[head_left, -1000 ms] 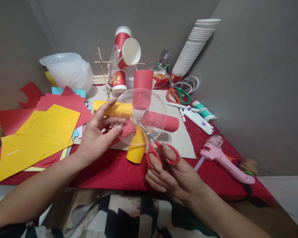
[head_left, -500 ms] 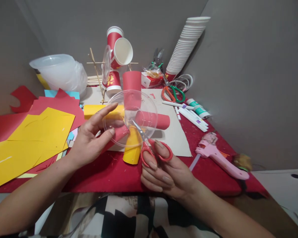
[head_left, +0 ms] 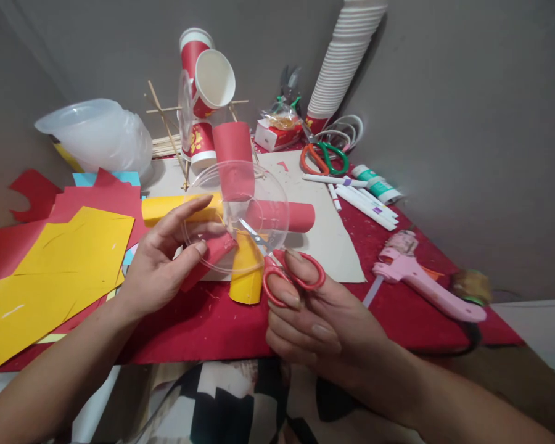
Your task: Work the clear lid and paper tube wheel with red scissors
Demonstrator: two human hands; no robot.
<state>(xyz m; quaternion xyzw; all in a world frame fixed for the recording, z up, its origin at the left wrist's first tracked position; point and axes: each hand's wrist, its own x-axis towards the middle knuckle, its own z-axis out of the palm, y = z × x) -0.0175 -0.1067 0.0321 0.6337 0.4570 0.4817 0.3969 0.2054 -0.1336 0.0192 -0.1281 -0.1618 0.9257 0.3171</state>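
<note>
A clear round plastic lid (head_left: 277, 237) is pinched at its left rim between the thumb and fingers of my left hand (head_left: 164, 259). Red and yellow rolled-paper tubes spread out around the lid like spokes: a red tube (head_left: 234, 154) at the top, a red tube (head_left: 300, 216) at right, a yellow tube (head_left: 246, 280) at the bottom and a yellow tube (head_left: 160, 209) at left. Another red tube (head_left: 208, 259) lies partly behind my left fingers. My right hand (head_left: 314, 314) grips red-handled scissors (head_left: 277, 271), blades nearly closed, their tips near the lid's middle.
Yellow paper sheets (head_left: 60, 277) and red paper (head_left: 95, 203) lie at left. A pink glue gun (head_left: 430, 283) and white markers (head_left: 367, 206) are at right. Behind stand red paper cups (head_left: 203, 139) with sticks, a tall cup stack (head_left: 346, 61) and larger scissors (head_left: 314, 160).
My view has shifted a little, so the background sits differently. Both hands keep their holds, and the scissor tips stay near the middle of the lid.
</note>
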